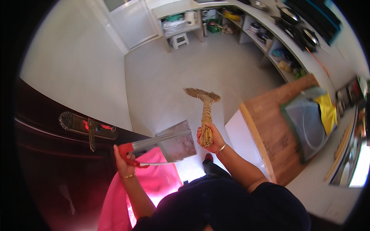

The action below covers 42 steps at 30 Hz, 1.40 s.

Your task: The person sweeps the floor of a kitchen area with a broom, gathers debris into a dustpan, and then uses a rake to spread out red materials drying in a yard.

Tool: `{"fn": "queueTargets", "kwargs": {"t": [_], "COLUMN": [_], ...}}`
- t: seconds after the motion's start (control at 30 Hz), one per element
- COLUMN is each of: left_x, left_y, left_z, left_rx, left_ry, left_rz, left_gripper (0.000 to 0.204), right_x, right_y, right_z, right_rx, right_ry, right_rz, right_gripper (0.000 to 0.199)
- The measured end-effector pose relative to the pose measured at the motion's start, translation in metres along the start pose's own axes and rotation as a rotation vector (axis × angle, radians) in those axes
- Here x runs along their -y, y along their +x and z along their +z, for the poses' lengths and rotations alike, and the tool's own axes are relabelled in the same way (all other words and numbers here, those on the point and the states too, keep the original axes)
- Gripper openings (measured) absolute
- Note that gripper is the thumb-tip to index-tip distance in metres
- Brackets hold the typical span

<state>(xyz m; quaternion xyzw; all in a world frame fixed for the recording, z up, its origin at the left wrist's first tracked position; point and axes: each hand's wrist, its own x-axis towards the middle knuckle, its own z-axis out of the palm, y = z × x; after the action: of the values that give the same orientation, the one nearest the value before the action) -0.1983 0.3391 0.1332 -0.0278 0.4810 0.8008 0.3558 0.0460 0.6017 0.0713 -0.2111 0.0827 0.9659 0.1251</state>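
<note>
Right of the red-handled flat grey dustpan (pixel 179 143), the right hand (pixel 216 136) wraps a tan straw broom (pixel 207 108): likely light, springy-bristled, best gripped by that bound stem; left hand (pixel 122 163) clasps the dustpan.

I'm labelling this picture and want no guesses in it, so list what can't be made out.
All in the head view:
- Dustpan in the left hand: too blurred to tell if it holds sweepings.
- Palm of the right hand: hidden by the broom.
- Pink cloth: cut off by the lower edge.
- Anything under the mesh cover: veiled by its mesh.
- Shelved goods: too small and shadowed to identify.
</note>
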Motion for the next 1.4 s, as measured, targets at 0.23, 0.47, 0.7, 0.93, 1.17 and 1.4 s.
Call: {"fn": "queueTargets", "kwargs": {"t": [0.23,0.47,0.7,0.93,1.17,1.4], "left_x": [0.013,-0.019,-0.093,-0.135,-0.108,-0.117], "left_y": [0.182,0.372,0.549,0.669,0.805,0.940], "left_z": [0.019,0.044,-0.032,-0.070,-0.134,-0.136], "left_rx": [-0.095,-0.194,-0.350,-0.605,-0.863,-1.027], "left_ry": [0.422,0.684,1.085,1.233,1.572,1.730], "left_rz": [0.082,0.012,-0.022,-0.072,-0.394,0.209], "left_gripper": [0.040,0.042,0.041,0.032,0.037,0.047], "right_x": [0.047,0.075,0.099,0.130,0.156,0.181], "right_y": [0.124,0.299,0.497,0.691,0.867,0.986], "right_z": [0.047,0.108,0.220,0.183,0.229,0.313], "right_rx": [-0.103,-0.111,0.118,-0.130,-0.333,-0.197], "right_ry": [-0.020,-0.336,-0.395,-1.331,-0.917,-0.806], "right_rz": [0.114,0.197,0.316,0.274,0.567,0.755], "right_gripper": [0.033,0.033,0.040,0.024,0.016,0.032]}}
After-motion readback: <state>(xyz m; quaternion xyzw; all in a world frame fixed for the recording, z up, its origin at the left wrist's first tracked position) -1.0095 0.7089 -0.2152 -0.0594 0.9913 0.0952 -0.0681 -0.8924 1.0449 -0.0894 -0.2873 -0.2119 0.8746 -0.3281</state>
